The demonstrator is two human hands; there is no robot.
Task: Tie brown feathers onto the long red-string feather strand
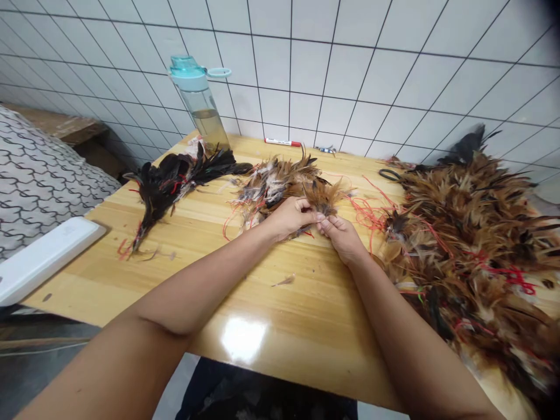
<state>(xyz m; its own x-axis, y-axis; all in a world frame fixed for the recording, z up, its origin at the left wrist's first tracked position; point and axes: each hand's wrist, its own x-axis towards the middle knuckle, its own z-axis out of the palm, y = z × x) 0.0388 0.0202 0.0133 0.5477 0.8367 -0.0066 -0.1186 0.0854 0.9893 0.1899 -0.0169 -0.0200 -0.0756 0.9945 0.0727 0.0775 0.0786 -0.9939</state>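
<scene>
Both of my hands meet above the middle of the wooden table, pinched around the base of a small brown feather bunch (322, 196). My left hand (292, 219) grips it from the left, and my right hand (341, 234) closes on it from the right, fingertips touching. The bunch's tips fan out upward, away from me. Just behind my left hand lies a pile of mixed brown, white and grey feathers (275, 179). Loose red string (365, 213) tangles on the table right of my hands. Whether string runs between my fingertips I cannot make out.
Brown feather bunches (472, 221) heap along the right side. Black feathers (164, 184) lie at the left, before a water bottle (203, 111). A red-and-white marker (282, 142) rests near the tiled wall (315, 70). A white oblong device (52, 256) sits at the left edge.
</scene>
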